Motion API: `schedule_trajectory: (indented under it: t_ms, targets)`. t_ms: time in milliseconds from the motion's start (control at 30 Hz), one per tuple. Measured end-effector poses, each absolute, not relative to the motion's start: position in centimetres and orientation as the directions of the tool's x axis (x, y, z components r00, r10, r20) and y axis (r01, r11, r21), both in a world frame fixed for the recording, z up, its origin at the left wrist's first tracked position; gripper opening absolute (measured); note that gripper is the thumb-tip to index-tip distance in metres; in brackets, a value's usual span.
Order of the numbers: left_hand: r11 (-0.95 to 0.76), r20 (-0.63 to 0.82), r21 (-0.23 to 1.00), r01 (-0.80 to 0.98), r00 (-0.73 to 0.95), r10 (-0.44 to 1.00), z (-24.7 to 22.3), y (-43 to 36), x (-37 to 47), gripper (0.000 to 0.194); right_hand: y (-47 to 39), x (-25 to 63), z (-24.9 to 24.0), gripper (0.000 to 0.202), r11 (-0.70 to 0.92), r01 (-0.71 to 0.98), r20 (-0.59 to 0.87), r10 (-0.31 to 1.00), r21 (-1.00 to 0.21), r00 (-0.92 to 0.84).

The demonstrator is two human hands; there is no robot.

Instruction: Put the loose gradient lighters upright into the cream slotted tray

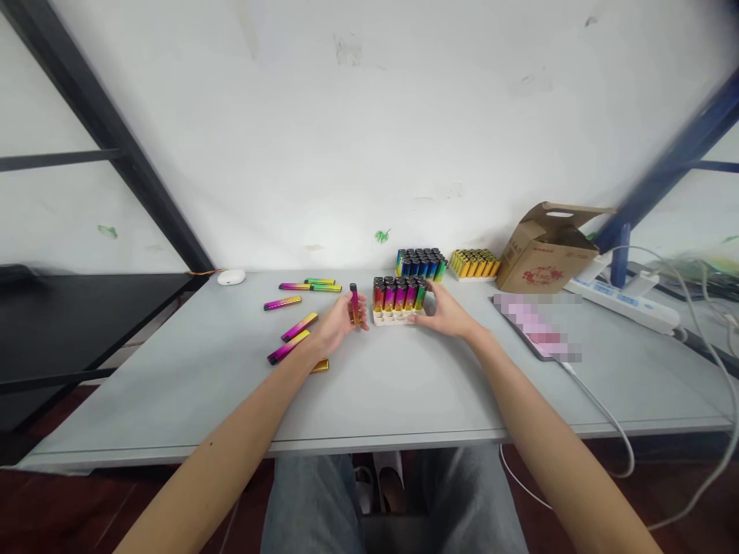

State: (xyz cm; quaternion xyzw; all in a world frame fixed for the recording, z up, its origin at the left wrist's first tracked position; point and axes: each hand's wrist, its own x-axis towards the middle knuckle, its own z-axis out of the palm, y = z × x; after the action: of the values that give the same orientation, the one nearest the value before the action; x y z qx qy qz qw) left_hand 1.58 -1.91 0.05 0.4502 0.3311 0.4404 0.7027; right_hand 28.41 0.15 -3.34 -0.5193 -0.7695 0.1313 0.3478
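My left hand grips a purple-and-gold lighter upright, black end on top, just left of a white slotted tray. Rows of shiny red, purple and green lighters stand in the back of this tray; its front slots show bare. On the tray's right side rests my right hand, thumb at the front corner and fingers behind, holding it. Several loose lighters lie flat to the left, coloured purple, yellow and green. One golden lighter is partly covered by my left forearm.
Against the wall stand a group of blue-green lighters and a tray of yellow ones. An opened cardboard box, a phone on a cable and a power strip are at right. A white case sits back left.
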Motion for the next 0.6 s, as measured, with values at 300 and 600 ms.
schedule_trajectory:
  t_ms: [300,600]
  targets:
    - [0.089,-0.012,0.987,-0.136,0.488,0.873,-0.7,-2.4,2.0,0.024,-1.5,25.7,-1.5,0.025,0.575,0.63,0.774,0.63,-0.522,0.065]
    - [-0.068,0.087,0.996,-0.055,0.555,0.827,-1.6,-2.2,2.5,0.029,-3.3,22.4,-1.9,0.023,0.64,0.587,0.721,0.68,-0.496,-0.132]
